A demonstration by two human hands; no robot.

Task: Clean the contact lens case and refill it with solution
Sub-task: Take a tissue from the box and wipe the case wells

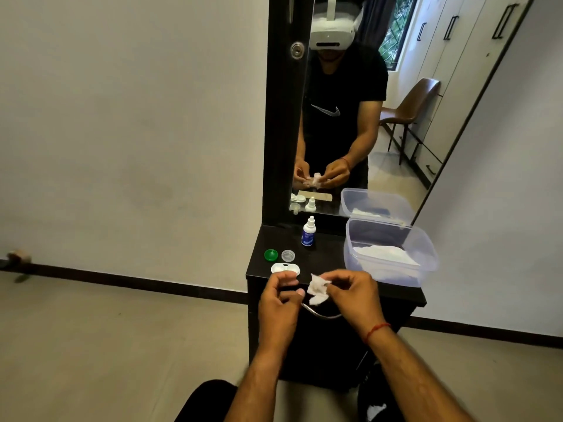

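Two bare hands meet over the front edge of a narrow black dresser top [365, 292], seen from above by the person's head camera. Farthest left on the top, near its left edge, lies a green lens case cap [270, 254], and just beside it to the right a clear lens case cap [288, 255]. In front of these two, close to the front left corner, sits the white contact lens case [285, 268], its two wells uncovered; whether they hold liquid cannot be told. The left hand [280, 303] hovers just in front of the case with fingers curled inward and thumb against them; it seems to pinch nothing, though the grip is partly hidden. Right of it, the right hand [353, 296] pinches a crumpled white tissue [317, 289] between thumb and fingertips, a red thread around its wrist. Further back, near the middle of the top, a small white solution bottle [308, 231] with a blue label stands upright, capped. At the right edge rests a clear plastic container [426, 248] holding white tissues. Behind everything stands a tall mirror [426, 117].
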